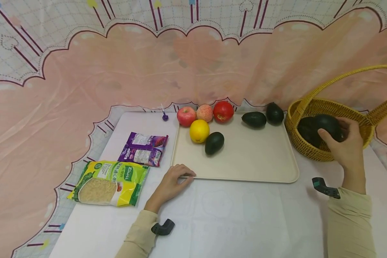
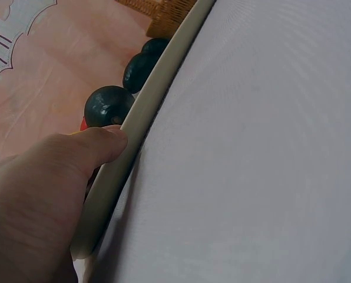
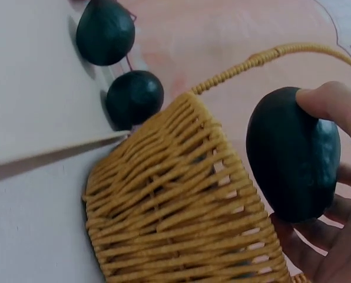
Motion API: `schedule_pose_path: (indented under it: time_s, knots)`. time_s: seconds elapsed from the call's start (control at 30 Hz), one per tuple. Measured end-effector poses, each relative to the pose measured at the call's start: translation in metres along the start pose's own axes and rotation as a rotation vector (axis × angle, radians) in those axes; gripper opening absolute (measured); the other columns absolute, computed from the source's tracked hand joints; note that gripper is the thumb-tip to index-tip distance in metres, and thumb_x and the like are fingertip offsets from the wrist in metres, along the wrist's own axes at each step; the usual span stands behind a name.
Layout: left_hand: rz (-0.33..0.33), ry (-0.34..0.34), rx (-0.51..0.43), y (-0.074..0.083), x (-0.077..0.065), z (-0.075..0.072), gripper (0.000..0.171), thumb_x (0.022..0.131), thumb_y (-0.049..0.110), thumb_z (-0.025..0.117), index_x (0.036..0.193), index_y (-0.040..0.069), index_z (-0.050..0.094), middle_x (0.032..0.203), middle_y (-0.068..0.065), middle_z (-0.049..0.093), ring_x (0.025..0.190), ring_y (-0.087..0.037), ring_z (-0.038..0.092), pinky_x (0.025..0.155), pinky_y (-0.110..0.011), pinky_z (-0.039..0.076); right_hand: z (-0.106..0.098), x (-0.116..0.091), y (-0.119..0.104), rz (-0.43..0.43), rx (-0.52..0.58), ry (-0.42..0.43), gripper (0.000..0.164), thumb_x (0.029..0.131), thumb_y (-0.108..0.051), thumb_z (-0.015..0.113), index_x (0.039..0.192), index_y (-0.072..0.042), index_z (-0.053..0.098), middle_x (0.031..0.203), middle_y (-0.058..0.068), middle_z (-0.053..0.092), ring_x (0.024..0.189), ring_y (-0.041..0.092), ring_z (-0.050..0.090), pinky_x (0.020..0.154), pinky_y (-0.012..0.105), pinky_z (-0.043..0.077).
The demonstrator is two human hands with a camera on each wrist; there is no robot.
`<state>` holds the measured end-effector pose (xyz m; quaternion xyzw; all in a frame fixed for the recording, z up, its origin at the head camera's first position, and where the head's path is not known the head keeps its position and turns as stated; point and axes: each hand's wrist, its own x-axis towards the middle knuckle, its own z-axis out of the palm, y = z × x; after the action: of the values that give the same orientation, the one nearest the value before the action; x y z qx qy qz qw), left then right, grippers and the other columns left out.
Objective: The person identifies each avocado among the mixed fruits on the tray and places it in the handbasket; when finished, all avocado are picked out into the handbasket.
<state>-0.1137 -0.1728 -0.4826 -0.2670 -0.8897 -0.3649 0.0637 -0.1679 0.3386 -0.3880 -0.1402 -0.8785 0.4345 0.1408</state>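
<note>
In the head view, my right hand (image 1: 349,141) grips a dark green avocado (image 1: 329,126) at the mouth of a wicker basket (image 1: 313,152). The right wrist view shows the fingers and thumb round this avocado (image 3: 293,156), beside the basket's rim. Another dark avocado (image 1: 307,133) lies inside the basket, partly covered by the held one. My left hand (image 1: 174,181) rests on the front left corner of a cream tray (image 1: 245,161), its fingers loosely bent at the rim. Three avocados lie on or at the tray: one near its middle (image 1: 214,143), two at the back right (image 1: 254,119).
At the tray's back left sit a red apple (image 1: 186,116), a peach (image 1: 204,113), a red pomegranate-like fruit (image 1: 223,111) and a yellow round fruit (image 1: 199,131). Left of it lie a purple packet (image 1: 143,148), a yellow-green Knorr bag (image 1: 111,182) and a small purple item (image 1: 165,116). The basket handle (image 1: 338,79) arches high.
</note>
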Motion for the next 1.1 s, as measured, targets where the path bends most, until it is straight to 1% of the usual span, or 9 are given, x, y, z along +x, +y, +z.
schedule_pose_path:
  time_s: [0.03, 0.2, 0.33, 0.47, 0.53, 0.77, 0.9, 1.1]
  knots:
    - [0.004, 0.003, 0.0, 0.0, 0.0, 0.0, 0.014, 0.087, 0.02, 0.068, 0.1, 0.027, 0.068, 0.095, 0.016, 0.065, 0.094, -0.002, 0.056, 0.082, -0.027, 0.038, -0.001, 0.0, 0.001, 0.012, -0.006, -0.002, 0.065, 0.086, -0.039, 0.063, 0.142, -0.033, 0.03, 0.135, -0.001, 0.039, 0.128, 0.022, 0.034, 0.111, 0.035, 0.029]
    - [0.018, 0.015, 0.002, 0.001, 0.0, 0.0, 0.015, 0.087, 0.019, 0.068, 0.1, 0.026, 0.068, 0.095, 0.015, 0.065, 0.093, -0.003, 0.057, 0.081, -0.027, 0.038, -0.002, 0.003, 0.006, 0.067, -0.013, 0.001, 0.068, 0.086, -0.042, 0.063, 0.144, -0.031, 0.028, 0.14, 0.009, 0.035, 0.133, 0.028, 0.032, 0.114, 0.045, 0.024]
    - [0.021, 0.016, 0.003, 0.002, 0.0, 0.0, 0.015, 0.086, 0.019, 0.069, 0.1, 0.026, 0.068, 0.095, 0.015, 0.065, 0.093, -0.003, 0.057, 0.081, -0.027, 0.038, -0.003, 0.005, 0.01, 0.096, -0.018, 0.008, 0.07, 0.085, -0.043, 0.062, 0.144, -0.03, 0.027, 0.141, 0.009, 0.034, 0.133, 0.03, 0.031, 0.114, 0.046, 0.023]
    - [0.012, 0.011, 0.004, 0.002, 0.0, 0.0, 0.016, 0.086, 0.018, 0.069, 0.1, 0.026, 0.068, 0.095, 0.015, 0.065, 0.093, -0.003, 0.057, 0.082, -0.027, 0.038, -0.003, 0.005, 0.012, 0.112, -0.024, 0.001, 0.072, 0.085, -0.044, 0.062, 0.145, -0.027, 0.027, 0.141, 0.011, 0.034, 0.133, 0.028, 0.031, 0.114, 0.044, 0.023]
    - [0.012, 0.01, 0.004, 0.002, 0.0, -0.001, 0.015, 0.086, 0.018, 0.068, 0.1, 0.026, 0.068, 0.095, 0.015, 0.065, 0.093, -0.003, 0.057, 0.082, -0.027, 0.039, -0.003, 0.005, 0.013, 0.116, -0.035, -0.005, 0.073, 0.085, -0.045, 0.061, 0.146, -0.024, 0.026, 0.144, 0.013, 0.034, 0.133, 0.029, 0.031, 0.114, 0.045, 0.023]
    - [-0.017, -0.01, -0.011, 0.001, 0.0, -0.001, 0.015, 0.088, 0.02, 0.067, 0.1, 0.029, 0.068, 0.096, 0.017, 0.064, 0.095, -0.001, 0.056, 0.083, -0.027, 0.038, -0.002, 0.006, 0.013, 0.117, -0.077, -0.012, 0.078, 0.086, -0.046, 0.059, 0.147, -0.013, 0.025, 0.147, 0.021, 0.032, 0.133, 0.037, 0.031, 0.112, 0.052, 0.023]
    - [-0.011, -0.002, -0.007, 0.001, 0.0, 0.0, 0.016, 0.087, 0.02, 0.068, 0.1, 0.029, 0.068, 0.096, 0.017, 0.064, 0.095, -0.002, 0.056, 0.083, -0.027, 0.038, -0.003, 0.007, 0.014, 0.123, -0.091, -0.023, 0.08, 0.086, -0.047, 0.058, 0.148, -0.01, 0.023, 0.149, 0.022, 0.03, 0.134, 0.041, 0.03, 0.11, 0.056, 0.023]
    - [-0.002, 0.005, -0.008, 0.002, 0.001, -0.001, 0.015, 0.087, 0.02, 0.068, 0.1, 0.029, 0.068, 0.095, 0.016, 0.064, 0.094, -0.002, 0.056, 0.083, -0.028, 0.038, -0.007, 0.008, 0.016, 0.061, -0.175, -0.065, 0.078, 0.09, -0.046, 0.051, 0.151, -0.009, 0.017, 0.152, 0.027, 0.021, 0.136, 0.051, 0.023, 0.106, 0.066, 0.021]
